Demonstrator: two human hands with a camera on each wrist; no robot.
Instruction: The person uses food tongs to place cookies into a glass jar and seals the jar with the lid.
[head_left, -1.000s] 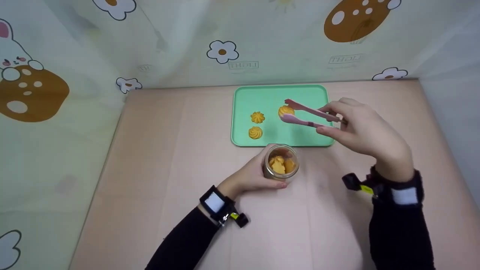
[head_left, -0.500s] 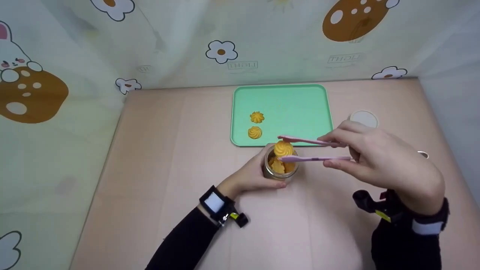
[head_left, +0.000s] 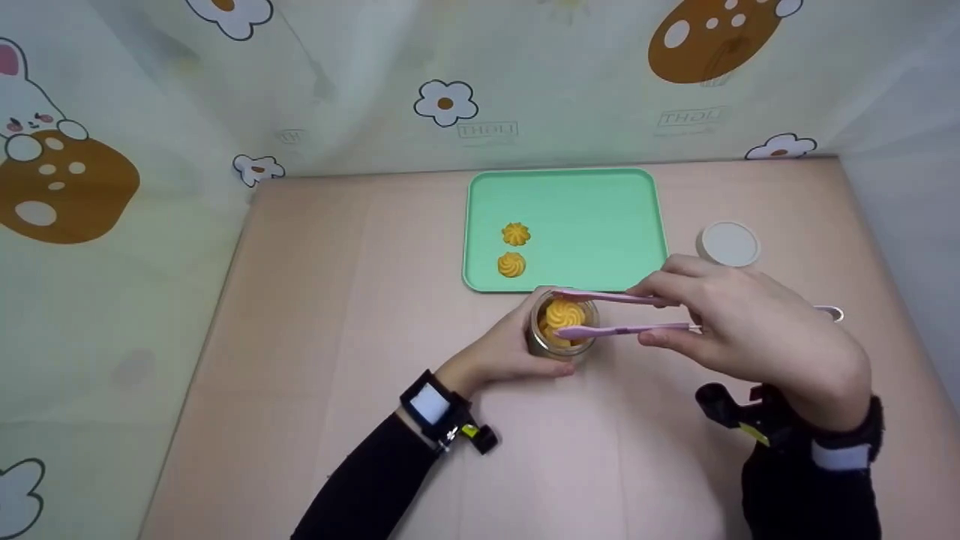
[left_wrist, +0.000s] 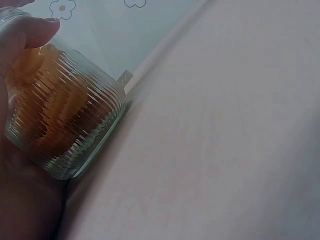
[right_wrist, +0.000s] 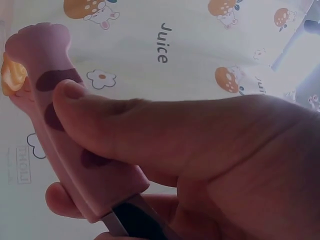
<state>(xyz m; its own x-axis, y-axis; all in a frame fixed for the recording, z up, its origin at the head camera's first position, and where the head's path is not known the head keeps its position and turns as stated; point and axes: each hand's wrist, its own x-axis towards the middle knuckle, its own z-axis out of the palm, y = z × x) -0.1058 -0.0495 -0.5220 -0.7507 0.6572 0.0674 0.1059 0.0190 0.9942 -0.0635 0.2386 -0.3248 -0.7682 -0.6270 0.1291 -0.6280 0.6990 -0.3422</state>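
Note:
A ribbed glass jar (left_wrist: 70, 110) with yellow cookies inside stands on the table, and my left hand (head_left: 510, 341) grips it round the side. My right hand (head_left: 757, 322) holds pink tongs (head_left: 622, 298) between thumb and fingers. A swirled yellow cookie (head_left: 565, 313) lies between the tong tips at the jar's mouth; whether the tips still press it I cannot tell. In the right wrist view the thumb rests on one pink tong arm (right_wrist: 65, 125), with part of a cookie (right_wrist: 14, 75) behind the tip. Two more cookies, an upper one (head_left: 516, 234) and a lower one (head_left: 511, 265), lie on the green tray.
The green tray (head_left: 600, 217) stands at the back of the table (head_left: 360, 337), just behind the jar. A round white lid (head_left: 730, 244) lies to the tray's right. Patterned cloth (head_left: 360, 90) rises behind and on the left.
My right hand has carried the cookie in the tongs from the tray toward me to the jar, then down into its mouth. The white lid has come into view. My left hand stays on the jar.

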